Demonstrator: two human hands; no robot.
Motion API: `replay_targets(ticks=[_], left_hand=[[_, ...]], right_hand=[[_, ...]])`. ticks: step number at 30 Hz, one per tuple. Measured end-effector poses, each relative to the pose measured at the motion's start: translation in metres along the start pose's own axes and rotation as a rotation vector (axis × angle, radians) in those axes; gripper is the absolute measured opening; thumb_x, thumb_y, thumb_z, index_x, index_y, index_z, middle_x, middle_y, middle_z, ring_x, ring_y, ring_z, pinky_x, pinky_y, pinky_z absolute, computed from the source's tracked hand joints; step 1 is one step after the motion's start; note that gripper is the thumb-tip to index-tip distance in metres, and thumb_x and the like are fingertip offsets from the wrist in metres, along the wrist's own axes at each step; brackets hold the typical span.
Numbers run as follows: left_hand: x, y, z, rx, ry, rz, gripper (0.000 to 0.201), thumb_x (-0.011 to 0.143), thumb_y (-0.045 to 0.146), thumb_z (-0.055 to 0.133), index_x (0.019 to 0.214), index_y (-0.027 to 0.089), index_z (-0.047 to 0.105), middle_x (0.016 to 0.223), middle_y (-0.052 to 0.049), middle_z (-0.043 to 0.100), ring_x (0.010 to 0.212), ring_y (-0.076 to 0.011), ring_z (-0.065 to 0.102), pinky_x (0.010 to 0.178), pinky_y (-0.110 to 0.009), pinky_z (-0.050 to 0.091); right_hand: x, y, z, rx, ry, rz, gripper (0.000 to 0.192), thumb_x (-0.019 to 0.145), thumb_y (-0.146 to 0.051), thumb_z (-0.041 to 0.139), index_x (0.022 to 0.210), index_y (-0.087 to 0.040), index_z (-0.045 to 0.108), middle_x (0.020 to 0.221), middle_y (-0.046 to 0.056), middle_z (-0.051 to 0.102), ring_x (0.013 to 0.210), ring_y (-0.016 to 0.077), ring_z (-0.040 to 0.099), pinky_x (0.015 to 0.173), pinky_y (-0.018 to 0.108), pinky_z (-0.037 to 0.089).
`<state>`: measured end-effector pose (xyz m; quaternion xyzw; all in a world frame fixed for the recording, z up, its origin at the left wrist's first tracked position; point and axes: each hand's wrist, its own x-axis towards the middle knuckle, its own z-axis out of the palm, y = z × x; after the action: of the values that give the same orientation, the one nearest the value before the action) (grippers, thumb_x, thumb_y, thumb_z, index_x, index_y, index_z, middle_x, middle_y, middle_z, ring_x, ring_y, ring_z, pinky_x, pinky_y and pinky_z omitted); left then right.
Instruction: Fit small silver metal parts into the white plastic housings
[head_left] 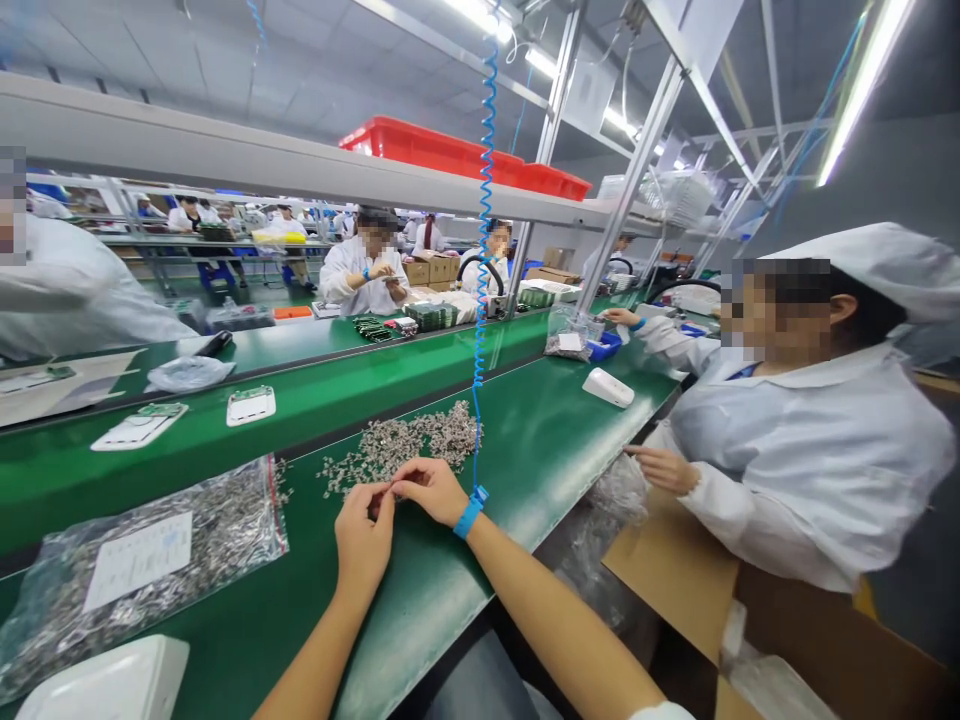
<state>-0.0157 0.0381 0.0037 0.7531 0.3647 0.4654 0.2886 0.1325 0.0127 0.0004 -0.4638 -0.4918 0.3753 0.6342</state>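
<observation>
My left hand (pixel 363 532) and my right hand (pixel 433 490) meet above the green bench (pixel 427 620), fingertips pinched together. Whatever lies between the fingers is too small and too covered to name. Just beyond them spreads a loose pile of small silvery metal parts (pixel 386 445). A blue wrist strap (pixel 470 512) circles my right wrist, with a coiled blue cord (pixel 487 130) rising from it. To the left lies a clear plastic bag (pixel 232 520) full of similar metal parts, with a white label on it.
A white plastic housing (pixel 105 685) sits at the near left, another white device (pixel 608 387) at the right. Housings with circuit boards (pixel 251 405) lie on the green belt (pixel 315 385). A co-worker (pixel 817 450) sits at right beside an open cardboard box (pixel 675 570). Red trays (pixel 435 150) rest overhead.
</observation>
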Motion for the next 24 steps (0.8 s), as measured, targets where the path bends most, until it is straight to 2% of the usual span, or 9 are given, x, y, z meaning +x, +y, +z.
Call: replay_targets(ticks=[10, 18, 24], left_hand=[[-0.0009, 0.0031, -0.0002, -0.041, -0.020, 0.018, 0.021, 0.085, 0.037, 0.055, 0.075, 0.020, 0.062, 0.076, -0.001, 0.060, 0.067, -0.0146, 0.055, 0.064, -0.026, 0.046], [-0.0003, 0.0055, -0.0011, -0.015, 0.040, -0.005, 0.022, 0.083, 0.038, 0.055, 0.073, 0.019, 0.060, 0.073, -0.001, 0.059, 0.065, -0.0138, 0.055, 0.062, -0.025, 0.046], [0.0000, 0.0015, 0.0016, 0.023, 0.004, -0.063, 0.020, 0.078, 0.037, 0.056, 0.068, 0.019, 0.059, 0.067, 0.001, 0.057, 0.059, -0.0134, 0.052, 0.059, -0.026, 0.044]], right_hand=[[0.0012, 0.0003, -0.0054, 0.003, -0.037, 0.033, 0.031, 0.068, -0.042, 0.081, 0.082, -0.016, 0.072, 0.065, -0.001, 0.065, 0.054, 0.0110, 0.057, 0.057, 0.026, 0.050], [-0.0021, -0.0068, -0.0035, 0.011, -0.074, 0.021, 0.032, 0.070, -0.044, 0.079, 0.088, -0.018, 0.073, 0.078, 0.002, 0.069, 0.066, 0.0136, 0.062, 0.067, 0.029, 0.053], [-0.0031, -0.0061, -0.0030, -0.062, -0.119, -0.054, 0.025, 0.074, -0.039, 0.076, 0.087, -0.018, 0.073, 0.083, 0.003, 0.069, 0.076, 0.0159, 0.064, 0.075, 0.031, 0.052]])
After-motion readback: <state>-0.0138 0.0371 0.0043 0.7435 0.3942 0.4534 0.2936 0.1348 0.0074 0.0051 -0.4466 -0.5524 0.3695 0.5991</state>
